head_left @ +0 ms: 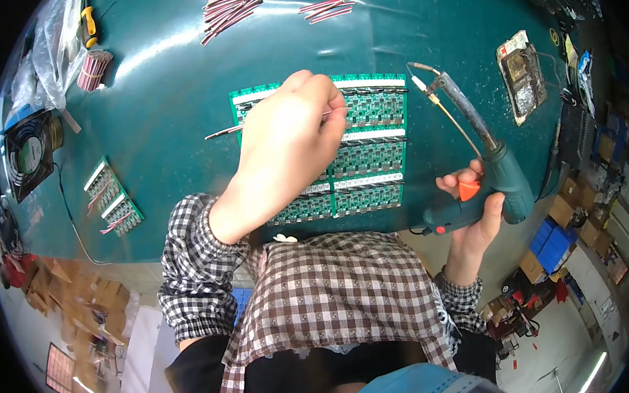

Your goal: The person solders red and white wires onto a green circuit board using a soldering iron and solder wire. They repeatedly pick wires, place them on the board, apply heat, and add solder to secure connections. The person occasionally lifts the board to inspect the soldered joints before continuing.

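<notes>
Fan stood at the far left, out of the hands' way, perhaps to move air over the green table. Beyond it lay a bound wire bundle, its tie probably there to stop the pieces scattering. Nearer sat a small board with wires on it, set apart from the larger panel. Past these, a pile of loose wires lay at the far side, seemingly within reach. The left hand pinched a thin wire between thumb and fingertips, over the circuit-board panel; the panel lay flat before the person, likely for access to every row. The right hand wrapped the soldering gun, its tip just beside the panel's far right corner, apparently ready at close range; whether the orange trigger was pressed, I could not tell. Farther right rested a stained tray.
</notes>
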Tool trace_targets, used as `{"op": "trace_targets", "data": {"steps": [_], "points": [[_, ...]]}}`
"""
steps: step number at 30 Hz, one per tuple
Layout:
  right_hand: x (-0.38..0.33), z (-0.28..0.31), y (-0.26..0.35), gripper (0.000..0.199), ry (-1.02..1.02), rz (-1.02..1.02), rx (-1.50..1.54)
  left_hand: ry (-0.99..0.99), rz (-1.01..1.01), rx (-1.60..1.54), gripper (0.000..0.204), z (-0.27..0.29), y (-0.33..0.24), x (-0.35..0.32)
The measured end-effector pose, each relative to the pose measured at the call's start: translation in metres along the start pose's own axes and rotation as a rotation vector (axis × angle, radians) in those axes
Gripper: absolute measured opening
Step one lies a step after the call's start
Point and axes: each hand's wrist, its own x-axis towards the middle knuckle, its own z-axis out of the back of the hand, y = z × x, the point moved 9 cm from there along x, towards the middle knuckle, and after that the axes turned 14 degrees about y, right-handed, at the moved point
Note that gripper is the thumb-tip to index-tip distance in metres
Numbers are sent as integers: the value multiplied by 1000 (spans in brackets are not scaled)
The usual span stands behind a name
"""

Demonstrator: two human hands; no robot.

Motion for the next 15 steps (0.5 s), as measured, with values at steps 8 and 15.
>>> {"op": "trace_targets", "data": {"steps": [8,15], "points": [[-11,4,3,62,-43,-62,-26,-68,-76,78,9,-14,1,8],[-13,2,4,60,-102,-100,-52,-23,-71,3,10,-14,-1,13]]}}
